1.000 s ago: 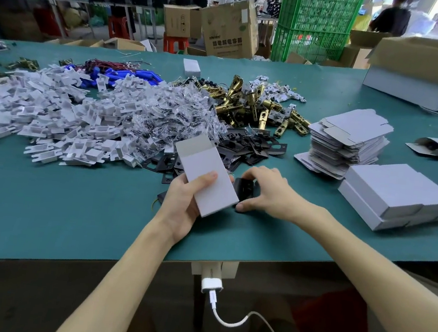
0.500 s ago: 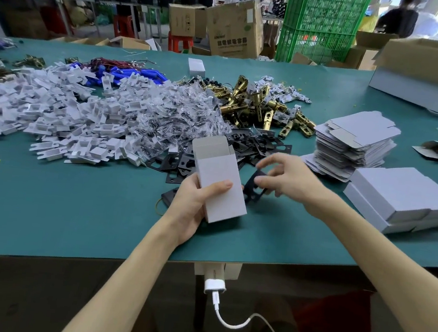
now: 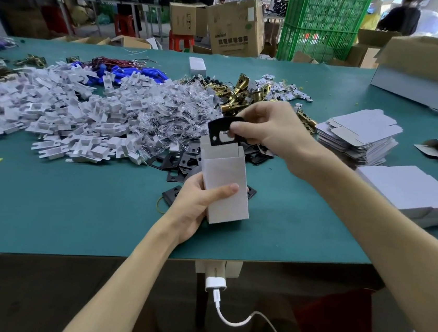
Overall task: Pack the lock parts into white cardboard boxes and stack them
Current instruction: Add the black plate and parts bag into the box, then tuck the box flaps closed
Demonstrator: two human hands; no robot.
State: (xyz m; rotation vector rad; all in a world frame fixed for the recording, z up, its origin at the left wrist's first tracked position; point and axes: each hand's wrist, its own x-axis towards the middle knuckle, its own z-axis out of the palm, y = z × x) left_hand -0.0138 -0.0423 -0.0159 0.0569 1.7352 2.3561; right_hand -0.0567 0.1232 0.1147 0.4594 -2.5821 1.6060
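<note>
1. Head view, frame centre: left hand (image 3: 194, 204) grips the upright, open-topped white cardboard box (image 3: 226, 185)
2. Right hand (image 3: 268, 127) pinches a flat black slotted plate (image 3: 221, 132) just above the box mouth
3. Risk: the tilted plate may snag the raised flap and drop outside

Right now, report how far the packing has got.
Done: closed white boxes stacked at the right. In hand: the left grip holds an open box; the right grip pinches a black plate at its open top. Left: close and stack it, fold the flat boxes, and pack the heaps of white parts and brass parts.
</note>
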